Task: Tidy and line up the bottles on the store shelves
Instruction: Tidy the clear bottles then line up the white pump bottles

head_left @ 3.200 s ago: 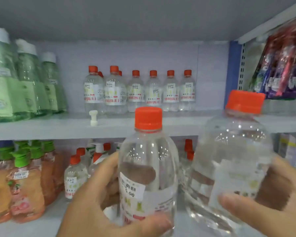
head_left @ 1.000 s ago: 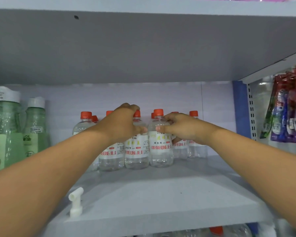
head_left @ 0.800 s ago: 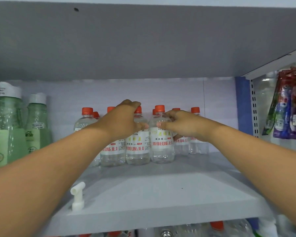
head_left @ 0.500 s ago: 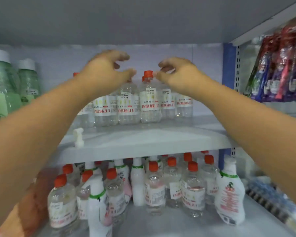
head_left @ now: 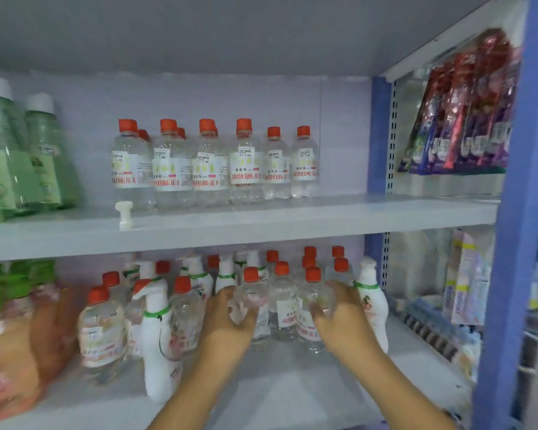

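Grey store shelves (head_left: 230, 231) fill my view. At six o'clock, on the lower shelf, my left hand (head_left: 230, 318) curls its fingers round one clear red-capped bottle (head_left: 251, 301); my right hand (head_left: 339, 315) grips another (head_left: 312, 305). At twelve o'clock, a lined-up bottle row (head_left: 212, 162) stands on the upper shelf.

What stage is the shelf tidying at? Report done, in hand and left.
Done: the clear orange-capped bottles on the upper shelf stand upright in a neat row. In hand: on the lower shelf, the left hand and right hand each curl round a clear bottle at the front of the cluster. Left: that lower shelf looks jumbled, with white pump bottles mixed among clear ones, and a loose white pump nozzle lies on the upper shelf.
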`<state>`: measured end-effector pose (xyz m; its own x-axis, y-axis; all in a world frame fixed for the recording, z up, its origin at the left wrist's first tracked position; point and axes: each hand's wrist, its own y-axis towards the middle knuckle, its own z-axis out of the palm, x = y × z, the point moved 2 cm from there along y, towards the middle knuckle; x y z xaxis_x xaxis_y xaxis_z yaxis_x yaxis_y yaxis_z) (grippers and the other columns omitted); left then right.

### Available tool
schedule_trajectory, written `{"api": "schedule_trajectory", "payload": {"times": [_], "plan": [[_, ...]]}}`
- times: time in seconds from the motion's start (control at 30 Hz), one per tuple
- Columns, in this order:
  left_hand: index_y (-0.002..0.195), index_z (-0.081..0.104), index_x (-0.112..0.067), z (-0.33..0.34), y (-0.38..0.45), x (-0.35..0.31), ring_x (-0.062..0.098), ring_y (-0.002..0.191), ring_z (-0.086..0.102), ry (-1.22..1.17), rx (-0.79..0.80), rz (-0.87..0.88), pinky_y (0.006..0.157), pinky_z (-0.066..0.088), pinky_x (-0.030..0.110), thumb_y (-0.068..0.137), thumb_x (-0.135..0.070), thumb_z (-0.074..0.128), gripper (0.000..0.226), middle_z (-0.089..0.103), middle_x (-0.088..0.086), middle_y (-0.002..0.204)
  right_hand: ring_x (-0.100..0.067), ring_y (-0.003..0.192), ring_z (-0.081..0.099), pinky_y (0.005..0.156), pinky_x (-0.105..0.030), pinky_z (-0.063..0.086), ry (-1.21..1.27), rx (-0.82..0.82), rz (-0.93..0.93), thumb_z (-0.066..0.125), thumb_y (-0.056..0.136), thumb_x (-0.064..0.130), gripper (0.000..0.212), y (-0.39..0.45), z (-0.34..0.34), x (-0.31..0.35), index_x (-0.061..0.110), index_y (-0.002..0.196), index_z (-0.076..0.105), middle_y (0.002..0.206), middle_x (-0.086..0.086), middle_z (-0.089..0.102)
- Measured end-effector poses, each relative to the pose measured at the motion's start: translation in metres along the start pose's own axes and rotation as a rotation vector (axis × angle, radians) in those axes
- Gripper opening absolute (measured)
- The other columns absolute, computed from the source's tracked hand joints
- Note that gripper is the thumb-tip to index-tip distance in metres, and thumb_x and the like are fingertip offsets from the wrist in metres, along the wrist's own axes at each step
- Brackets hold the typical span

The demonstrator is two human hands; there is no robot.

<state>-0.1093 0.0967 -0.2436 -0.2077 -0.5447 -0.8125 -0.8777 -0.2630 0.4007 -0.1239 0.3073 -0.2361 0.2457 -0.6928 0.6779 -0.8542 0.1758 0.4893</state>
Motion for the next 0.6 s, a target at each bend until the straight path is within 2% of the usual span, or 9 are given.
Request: {"api": "schedule_trajectory", "payload": {"times": [0.07, 0.13, 0.2, 0.27, 0.33, 0.4, 0.47, 0.53, 0.6], "plan": [[0.143, 0.047, -0.022, 0.017, 0.024, 0.011, 0.024, 0.122, 0.054, 0.097, -0.025, -0.024, 0.098, 0.049, 0.034, 0.089, -0.045, 0.073, 0.064, 0.049, 0.004, 0.138, -0.03, 0.112, 0.057, 0.092, -0.033, 0.046, -0.086, -0.003, -0.008, 0.071, 0.091, 0.036, 0.058, 0.012, 0.019, -0.003, 0.012, 0.138, 0.049, 0.126, -0.01, 0.051], [0.143, 0.048, -0.023, 0.027, 0.039, 0.013, 0.028, 0.13, 0.05, 0.196, -0.043, -0.03, 0.105, 0.049, 0.044, 0.083, -0.053, 0.075, 0.072, 0.047, 0.007, 0.143, -0.028, 0.118, 0.055, 0.095, -0.033, 0.046, -0.123, 0.066, 0.083, 0.068, 0.092, 0.043, 0.067, 0.02, 0.033, -0.001, 0.016, 0.145, 0.036, 0.132, -0.009, 0.046], [0.145, 0.047, -0.025, 0.036, 0.043, 0.014, 0.029, 0.137, 0.044, 0.23, -0.078, -0.019, 0.107, 0.048, 0.046, 0.077, -0.055, 0.08, 0.082, 0.042, 0.007, 0.146, -0.028, 0.121, 0.056, 0.097, -0.037, 0.051, -0.085, 0.096, 0.168, 0.069, 0.09, 0.045, 0.08, 0.025, 0.042, -0.002, 0.022, 0.151, 0.023, 0.137, -0.008, 0.043], [0.145, 0.045, -0.025, 0.039, 0.042, 0.014, 0.028, 0.136, 0.044, 0.216, -0.093, -0.024, 0.104, 0.05, 0.048, 0.076, -0.053, 0.082, 0.084, 0.04, 0.006, 0.145, -0.026, 0.119, 0.058, 0.097, -0.038, 0.053, -0.07, 0.083, 0.168, 0.071, 0.088, 0.045, 0.085, 0.023, 0.044, -0.003, 0.025, 0.152, 0.019, 0.138, -0.006, 0.044], [0.144, 0.045, -0.024, 0.035, 0.039, 0.016, 0.027, 0.132, 0.047, 0.149, -0.071, -0.032, 0.102, 0.05, 0.047, 0.078, -0.045, 0.083, 0.079, 0.04, 0.005, 0.143, -0.021, 0.11, 0.062, 0.091, -0.035, 0.055, -0.025, 0.115, 0.121, 0.073, 0.086, 0.043, 0.084, 0.01, 0.039, -0.002, 0.03, 0.152, 0.022, 0.133, -0.001, 0.047], [0.139, 0.049, -0.024, 0.027, 0.03, 0.021, 0.025, 0.127, 0.05, 0.061, -0.052, -0.012, 0.1, 0.047, 0.038, 0.077, -0.036, 0.086, 0.073, 0.042, 0.004, 0.138, -0.011, 0.101, 0.064, 0.086, -0.036, 0.058, 0.068, 0.164, 0.062, 0.076, 0.08, 0.046, 0.08, -0.009, 0.027, -0.003, 0.044, 0.145, 0.03, 0.126, 0.01, 0.053], [0.131, 0.054, -0.026, 0.014, 0.012, 0.022, 0.023, 0.117, 0.055, -0.027, -0.079, 0.038, 0.095, 0.046, 0.032, 0.073, -0.027, 0.089, 0.068, 0.045, 0.0, 0.13, 0.001, 0.104, 0.062, 0.09, -0.033, 0.057, 0.198, 0.232, 0.047, 0.079, 0.075, 0.046, 0.073, -0.031, 0.009, -0.003, 0.058, 0.132, 0.036, 0.12, 0.025, 0.056], [0.124, 0.057, -0.04, 0.001, -0.012, 0.023, 0.016, 0.105, 0.06, -0.021, -0.106, 0.108, 0.089, 0.048, 0.029, 0.068, -0.022, 0.091, 0.068, 0.045, -0.009, 0.123, 0.007, 0.115, 0.056, 0.101, -0.027, 0.051, 0.313, 0.287, 0.039, 0.083, 0.075, 0.039, 0.076, -0.056, -0.007, -0.005, 0.06, 0.131, 0.037, 0.126, 0.031, 0.053], [0.117, 0.048, -0.06, -0.012, -0.035, 0.022, 0.006, 0.1, 0.062, -0.02, -0.072, 0.13, 0.089, 0.046, 0.025, 0.067, -0.023, 0.092, 0.075, 0.045, -0.019, 0.12, 0.007, 0.117, 0.058, 0.102, -0.027, 0.051, 0.404, 0.272, 0.053, 0.087, 0.068, 0.039, 0.083, -0.076, -0.019, -0.008, 0.055, 0.135, 0.041, 0.129, 0.028, 0.057]]}}
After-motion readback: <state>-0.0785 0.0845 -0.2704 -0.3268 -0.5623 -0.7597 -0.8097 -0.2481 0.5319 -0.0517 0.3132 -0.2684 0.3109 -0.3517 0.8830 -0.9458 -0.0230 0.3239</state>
